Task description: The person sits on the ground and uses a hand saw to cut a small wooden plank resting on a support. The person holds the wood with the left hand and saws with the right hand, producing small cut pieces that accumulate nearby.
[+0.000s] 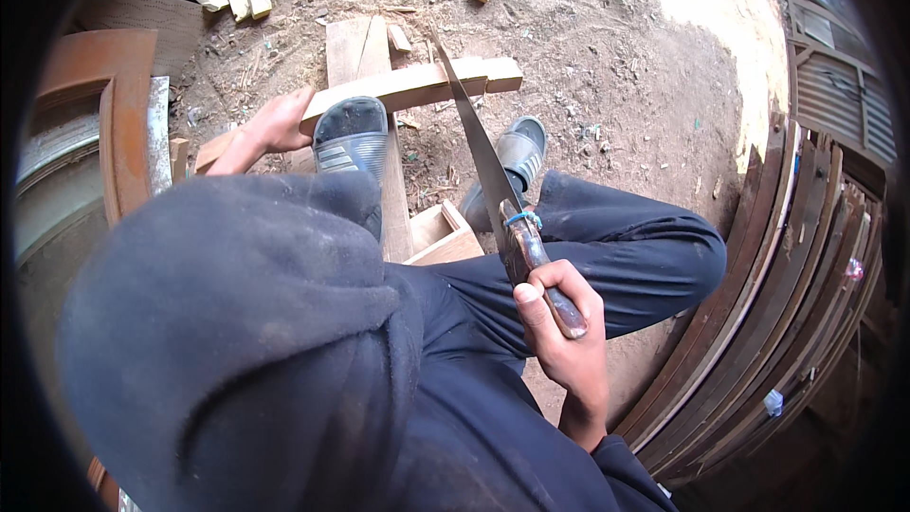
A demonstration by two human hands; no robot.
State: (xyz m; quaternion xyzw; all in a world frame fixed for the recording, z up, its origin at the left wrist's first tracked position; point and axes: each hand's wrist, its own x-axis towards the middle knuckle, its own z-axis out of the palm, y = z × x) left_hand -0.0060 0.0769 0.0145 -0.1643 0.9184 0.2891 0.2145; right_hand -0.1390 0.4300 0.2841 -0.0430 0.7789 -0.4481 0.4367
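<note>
Right hand (569,334) clamped round the saw (488,159), right of centre; my left hand (282,123) grips the beam (412,88) by its left end, upper centre, sandal (351,137) over it. Blade's across: I'd want long, even strokes, blade square, beam pinned hard.

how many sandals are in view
2. One sandal is on the wooden bar, beside the left hand; the other sandal is on the dirt ground, right of the saw blade in the picture.
</note>
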